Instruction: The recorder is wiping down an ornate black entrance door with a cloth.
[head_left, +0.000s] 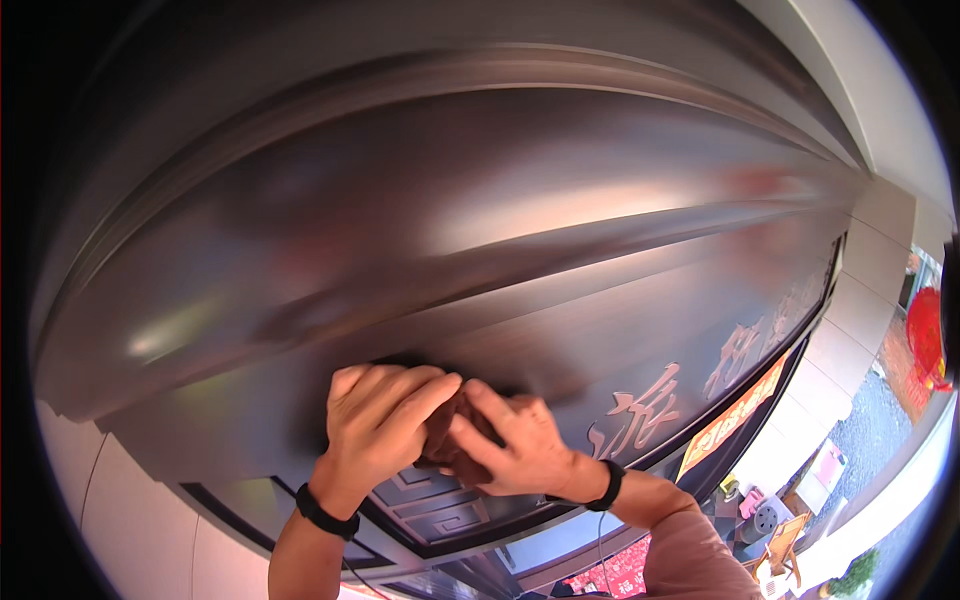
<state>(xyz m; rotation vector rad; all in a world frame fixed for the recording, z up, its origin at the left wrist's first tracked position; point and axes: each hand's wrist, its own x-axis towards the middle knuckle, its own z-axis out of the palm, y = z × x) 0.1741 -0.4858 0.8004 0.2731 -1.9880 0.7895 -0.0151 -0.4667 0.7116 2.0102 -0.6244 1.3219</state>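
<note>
Both my hands are together at a dark bronze-coloured panel (525, 330) with a smooth sheen. A crumpled dark brown cloth (457, 450) is bunched between them. My left hand (386, 416) curls its fingers over the panel side, with its thumb and palm against the cloth. My right hand (521, 442) grips the cloth from the other side, thumb and forefinger pinching its folds. Part of the cloth is hidden by the fingers. Black bands (326, 514) circle both wrists. Raised metal characters (645, 409) stand out on the panel to the right of my hands.
A curved moulding (510, 71) crosses above. Below my hands is a raised fretwork panel (435, 506) in a dark frame. Light wall tiles (847, 337) flank the right side. Far below right are a wooden chair (784, 544), a grey bin (761, 521) and a red lantern (926, 330).
</note>
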